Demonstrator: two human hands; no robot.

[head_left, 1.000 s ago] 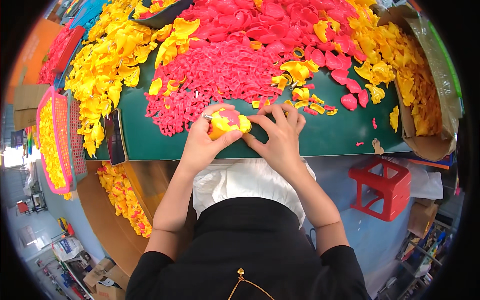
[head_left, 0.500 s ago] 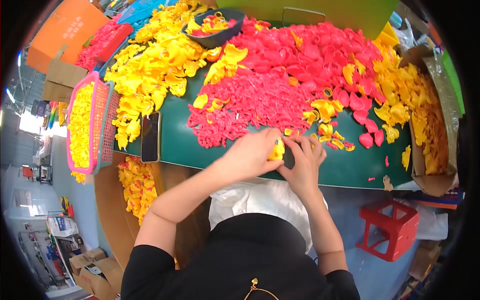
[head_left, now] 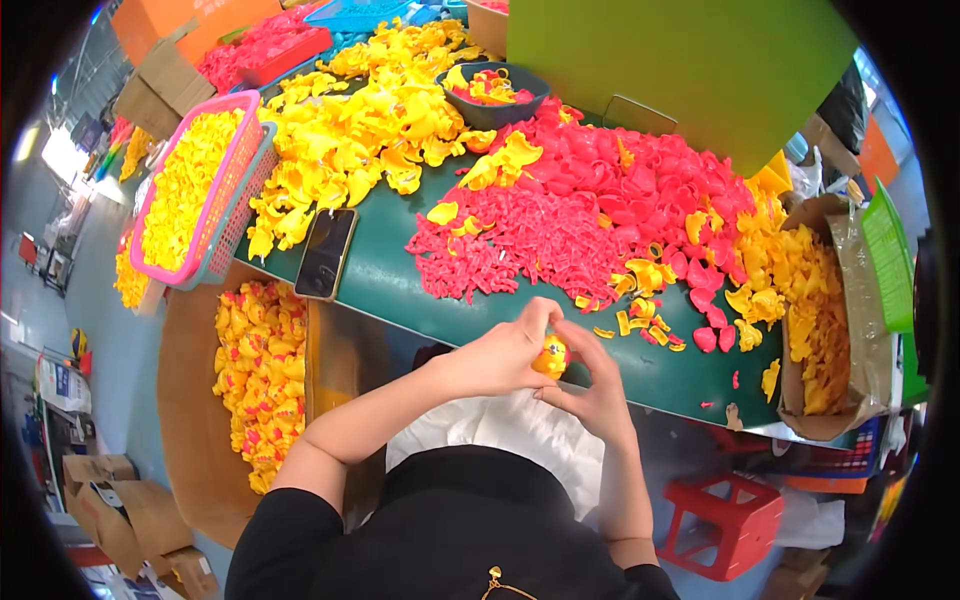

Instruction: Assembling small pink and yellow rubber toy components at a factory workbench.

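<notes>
Yellow toy [head_left: 553,358] partly hidden from me behind left hand [head_left: 500,354]; gold necklace [head_left: 494,573] cut off below, green panel [head_left: 675,75] above; pink scrap [head_left: 707,405] too tiny to tell

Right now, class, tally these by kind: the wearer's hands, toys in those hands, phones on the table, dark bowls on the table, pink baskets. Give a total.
Hands: 2 (left hand, right hand)
Yellow toy: 1
Phone: 1
Dark bowl: 1
Pink basket: 1
Total: 6
</notes>
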